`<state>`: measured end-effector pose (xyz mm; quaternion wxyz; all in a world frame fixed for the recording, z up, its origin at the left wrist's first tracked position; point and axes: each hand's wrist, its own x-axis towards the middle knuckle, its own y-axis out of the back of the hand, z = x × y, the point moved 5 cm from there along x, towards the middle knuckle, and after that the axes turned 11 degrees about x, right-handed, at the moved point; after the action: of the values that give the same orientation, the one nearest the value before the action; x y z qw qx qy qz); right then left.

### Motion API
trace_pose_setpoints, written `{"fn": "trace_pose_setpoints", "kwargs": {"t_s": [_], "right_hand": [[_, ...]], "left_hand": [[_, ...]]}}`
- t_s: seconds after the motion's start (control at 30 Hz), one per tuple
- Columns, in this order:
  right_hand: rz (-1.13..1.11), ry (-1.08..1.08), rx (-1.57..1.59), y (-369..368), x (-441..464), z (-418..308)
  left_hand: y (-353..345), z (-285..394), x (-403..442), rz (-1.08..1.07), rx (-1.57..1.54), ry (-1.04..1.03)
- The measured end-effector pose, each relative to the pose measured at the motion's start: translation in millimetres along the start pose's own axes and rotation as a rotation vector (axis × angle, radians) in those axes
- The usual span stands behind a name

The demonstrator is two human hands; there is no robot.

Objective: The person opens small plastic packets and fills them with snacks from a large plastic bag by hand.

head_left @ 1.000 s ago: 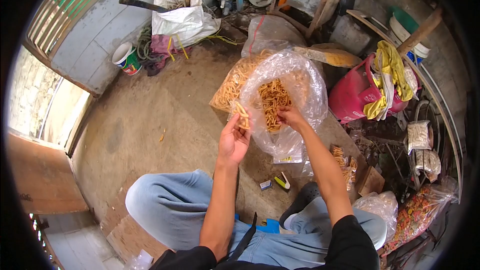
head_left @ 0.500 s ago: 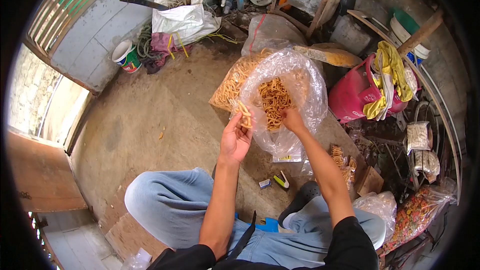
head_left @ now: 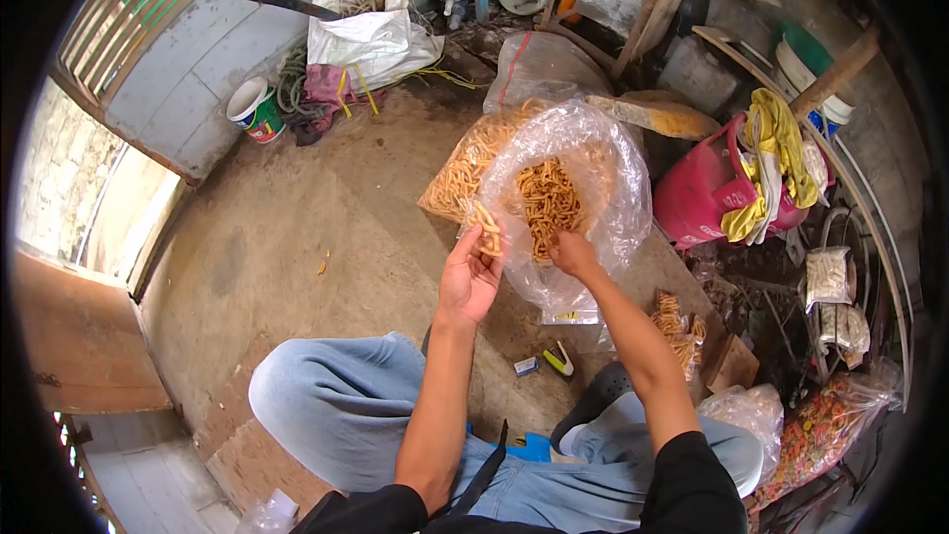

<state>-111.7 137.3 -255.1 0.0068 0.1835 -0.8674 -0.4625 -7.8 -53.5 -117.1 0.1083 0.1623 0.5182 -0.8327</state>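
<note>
My left hand (head_left: 472, 277) is closed around a small clear plastic bag (head_left: 485, 227) with a few pale fried snack sticks inside. It is held up beside the near left rim of a large open clear plastic bag (head_left: 629, 173). Brown snack sticks (head_left: 550, 200) lie heaped inside the large bag. My right hand (head_left: 575, 255) reaches in at the near edge of the heap, its fingers bent and pressed together. What they hold, if anything, is hidden. Behind and left, another clear bag full of snack sticks (head_left: 453, 183) leans against the open one.
On the floor near my shoe lie a green-handled cutter (head_left: 560, 360) and a small blue-white box (head_left: 525, 366). Filled snack packs (head_left: 680, 328) sit right of my forearm. A red tub (head_left: 697, 196) with yellow cloth stands right; a white sack (head_left: 371, 40) and a paint bucket (head_left: 257, 111) stand far left.
My right hand has shifted slightly toward me and left along the heap's near edge. My left hand keeps its hold on the small bag. The view has moved a little.
</note>
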Motion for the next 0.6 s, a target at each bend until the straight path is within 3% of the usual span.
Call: {"fn": "trace_pose_setpoints", "kwargs": {"t_s": [0.27,0.37,0.6], "right_hand": [[0.114,-0.072,0.63,17,-5,5],[0.111,-0.145,0.853,45,-26,-19],[0.373,-0.033,1.2,144,-107,-85]], "left_hand": [[-7,-5,-1,-0.029,0.028,0.006],[-12,-6,-4,-0.054,0.045,-0.007],[-32,-11,-19,-0.129,0.068,-0.016]]}}
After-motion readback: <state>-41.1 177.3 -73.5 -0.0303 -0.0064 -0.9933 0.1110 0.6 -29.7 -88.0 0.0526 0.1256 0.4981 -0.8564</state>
